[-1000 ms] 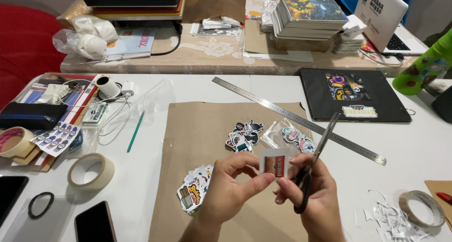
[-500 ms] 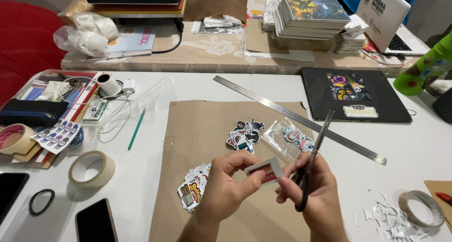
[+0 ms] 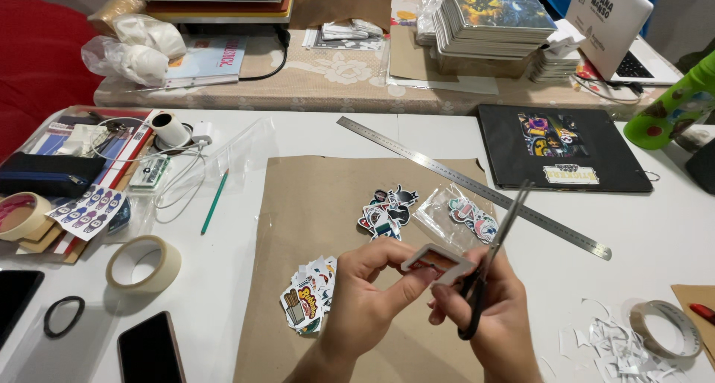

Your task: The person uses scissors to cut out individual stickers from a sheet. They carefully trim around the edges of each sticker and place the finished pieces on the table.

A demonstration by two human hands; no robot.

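2 hands [image 3: 380, 293] meet: left pinches sticker [image 3: 434, 261], right grips scissors [image 3: 488, 267].

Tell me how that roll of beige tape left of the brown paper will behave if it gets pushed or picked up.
The roll of beige tape lies flat on the white table, so a push would probably slide it rather than roll it. Its open hollow core suggests it is light for its size. Set on edge, the round shape would likely roll away.

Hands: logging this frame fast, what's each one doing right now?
Left hand: closed, pinching a small sticker.
Right hand: closed on black scissors, blades at the sticker's edge.
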